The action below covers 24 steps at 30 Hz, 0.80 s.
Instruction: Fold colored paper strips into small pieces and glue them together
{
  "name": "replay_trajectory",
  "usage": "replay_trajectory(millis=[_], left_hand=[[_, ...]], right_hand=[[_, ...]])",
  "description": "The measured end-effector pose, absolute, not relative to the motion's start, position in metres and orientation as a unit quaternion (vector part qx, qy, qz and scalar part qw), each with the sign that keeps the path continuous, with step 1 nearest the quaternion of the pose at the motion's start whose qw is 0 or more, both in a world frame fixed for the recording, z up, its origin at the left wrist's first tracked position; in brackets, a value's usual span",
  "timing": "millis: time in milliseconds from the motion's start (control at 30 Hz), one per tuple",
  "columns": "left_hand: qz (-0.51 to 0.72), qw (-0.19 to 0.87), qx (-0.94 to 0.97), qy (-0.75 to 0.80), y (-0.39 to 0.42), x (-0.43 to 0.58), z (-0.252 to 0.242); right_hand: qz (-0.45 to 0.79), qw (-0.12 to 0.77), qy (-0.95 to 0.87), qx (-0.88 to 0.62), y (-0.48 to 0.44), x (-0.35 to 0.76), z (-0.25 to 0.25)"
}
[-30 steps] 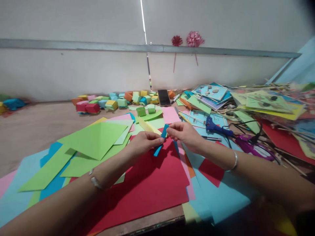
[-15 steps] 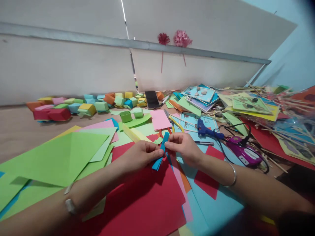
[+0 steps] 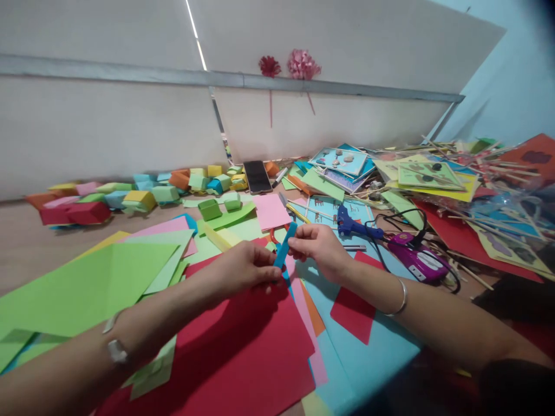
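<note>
A narrow folded strip of blue paper (image 3: 285, 245) is held up between my two hands, tilted away to the upper right. My left hand (image 3: 251, 267) pinches its lower end, and my right hand (image 3: 318, 247) pinches it higher up on the right side. Below them lies a large red paper sheet (image 3: 229, 346). Just behind the strip, scissors (image 3: 296, 214) with yellow and red-orange handles are partly hidden by my hands. A pink paper square (image 3: 271, 212) lies beyond.
Green paper sheets (image 3: 95, 283) spread at left. Folded paper boxes (image 3: 89, 212) line the back left, near a phone (image 3: 257, 176). To the right are a blue glue gun (image 3: 353, 222), a purple power strip (image 3: 416, 257) with black cable, and piled cards (image 3: 429, 175) and sticks.
The strip has been turned and slid within my fingers; its lower end, fanned out below my left hand before, no longer hangs there. The whole view has shifted slightly.
</note>
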State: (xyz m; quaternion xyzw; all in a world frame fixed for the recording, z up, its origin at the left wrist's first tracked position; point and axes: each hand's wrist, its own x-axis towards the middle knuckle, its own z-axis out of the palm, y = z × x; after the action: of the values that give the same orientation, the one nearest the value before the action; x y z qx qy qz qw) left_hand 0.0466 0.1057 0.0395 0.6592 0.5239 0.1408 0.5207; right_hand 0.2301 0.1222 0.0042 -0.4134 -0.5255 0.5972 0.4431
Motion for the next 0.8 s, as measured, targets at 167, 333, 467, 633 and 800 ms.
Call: replay_trajectory(millis=[167, 333, 467, 633, 800], left_hand=[[0.163, 0.248, 0.767, 0.569, 0.122, 0.065, 0.066], [0.201, 0.142, 0.800, 0.547, 0.114, 0.071, 0.051], [0.208, 0.167, 0.790, 0.552, 0.105, 0.057, 0.037], [0.227, 0.246, 0.762, 0.554, 0.090, 0.043, 0.029], [0.231, 0.289, 0.745, 0.555, 0.082, 0.041, 0.025]], right_hand=[[0.555, 0.522, -0.523, -0.381, 0.137, 0.237, 0.004], [0.487, 0.565, -0.566, -0.351, 0.145, 0.243, 0.005], [0.484, 0.534, -0.596, -0.355, 0.140, 0.242, 0.006], [0.478, 0.493, -0.646, -0.333, 0.134, 0.242, 0.007], [0.505, 0.471, -0.638, -0.341, 0.133, 0.244, 0.011]])
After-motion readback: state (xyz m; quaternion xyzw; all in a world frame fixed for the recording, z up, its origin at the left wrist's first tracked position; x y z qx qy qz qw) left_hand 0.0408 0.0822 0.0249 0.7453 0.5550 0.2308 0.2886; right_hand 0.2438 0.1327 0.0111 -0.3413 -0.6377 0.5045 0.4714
